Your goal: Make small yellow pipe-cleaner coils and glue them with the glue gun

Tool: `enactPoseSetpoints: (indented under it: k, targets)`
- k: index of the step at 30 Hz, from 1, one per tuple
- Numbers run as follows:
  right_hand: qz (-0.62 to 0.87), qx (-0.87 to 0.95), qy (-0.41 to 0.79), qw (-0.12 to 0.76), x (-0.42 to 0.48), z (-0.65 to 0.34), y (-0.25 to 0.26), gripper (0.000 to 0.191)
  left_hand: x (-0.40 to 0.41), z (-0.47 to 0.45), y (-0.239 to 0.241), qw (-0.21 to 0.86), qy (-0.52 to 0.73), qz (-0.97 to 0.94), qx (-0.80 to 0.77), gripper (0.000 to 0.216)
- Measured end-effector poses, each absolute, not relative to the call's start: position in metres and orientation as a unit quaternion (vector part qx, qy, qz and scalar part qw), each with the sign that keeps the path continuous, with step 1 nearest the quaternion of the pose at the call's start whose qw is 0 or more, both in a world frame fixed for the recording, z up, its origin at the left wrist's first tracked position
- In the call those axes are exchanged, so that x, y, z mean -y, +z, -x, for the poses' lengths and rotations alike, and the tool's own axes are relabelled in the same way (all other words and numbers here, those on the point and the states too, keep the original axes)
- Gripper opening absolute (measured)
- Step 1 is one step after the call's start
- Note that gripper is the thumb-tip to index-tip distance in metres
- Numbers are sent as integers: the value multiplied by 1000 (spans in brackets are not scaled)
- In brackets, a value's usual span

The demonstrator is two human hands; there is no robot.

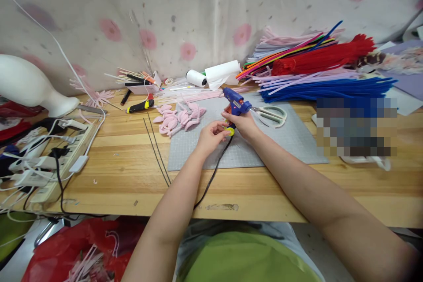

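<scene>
Head camera: a wooden counter (119, 154) stretched across the frame below a flower-printed curtain (165, 9).
Glue gun: the blue glue gun (235, 98) was raised at the centre of the frame, over the grey cutting mat (280, 150), nozzle toward the upper left.
Writing: a small pale label sat on the glue gun's side, its print too tiny to read.
Right hand: the right hand (245, 124) was closed around the glue gun's handle.
Left hand: the left hand (213, 135) had its fingers curled in, fingertips at a yellow round piece (230, 131) by the handle's foot; whether they pinched it could not be told.
Cord: a black cord (214, 172) ran from the handle toward the counter's lower edge.
Mat: pink petal-like pieces (181, 119) lay at its upper left corner; scissors (271, 116) lay just right of the right hand.
Left of mat: two thin dark rods (154, 150) and a black-and-yellow utility knife (140, 106).
Upper right: bundled red stems (324, 55) above blue ones (324, 90).
Right side: a pixelated patch hid part of the counter.
</scene>
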State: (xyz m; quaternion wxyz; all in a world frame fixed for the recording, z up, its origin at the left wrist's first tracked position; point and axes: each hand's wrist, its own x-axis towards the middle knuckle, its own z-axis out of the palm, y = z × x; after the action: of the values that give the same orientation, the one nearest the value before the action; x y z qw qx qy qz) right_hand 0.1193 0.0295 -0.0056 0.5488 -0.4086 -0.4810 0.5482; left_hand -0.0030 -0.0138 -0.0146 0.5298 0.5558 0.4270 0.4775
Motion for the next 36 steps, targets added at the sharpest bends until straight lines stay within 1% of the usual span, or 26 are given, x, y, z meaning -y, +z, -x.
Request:
enactPoseSetpoints:
  k: [4,6,7,9,11,14,22,26,36]
  targets:
    - [406,445,574,554,-28,-126,4,35,11,7,-15,487,531,-525,-453,33]
    - [398,442,596,540,-28,-137,8,35,8,11,-14,458,568,-498,-469,34]
    - [389,452,614,516,-29,-145,10,35,7,13,-13,447,584,-485,-473,34]
    - [362,498,655,439,-30,-163,12,38,5,17,-11,441,606,-465,-470,36]
    - [361,526,669,381,-32,-182,12,39,4,20,-8,460,615,-450,-456,40]
    - [376,545,666,343,-33,-203,13,38,5,23,-3,505,612,-430,-431,46]
    - [384,576,644,324,-28,-198,13,38,7,25,-3,595,564,-405,-404,50]
    - [397,580,635,320,-27,-193,11,38,8,25,-5,606,547,-409,-407,51]
    - [415,575,629,317,-26,-191,10,38,9,25,-3,609,547,-400,-411,54]
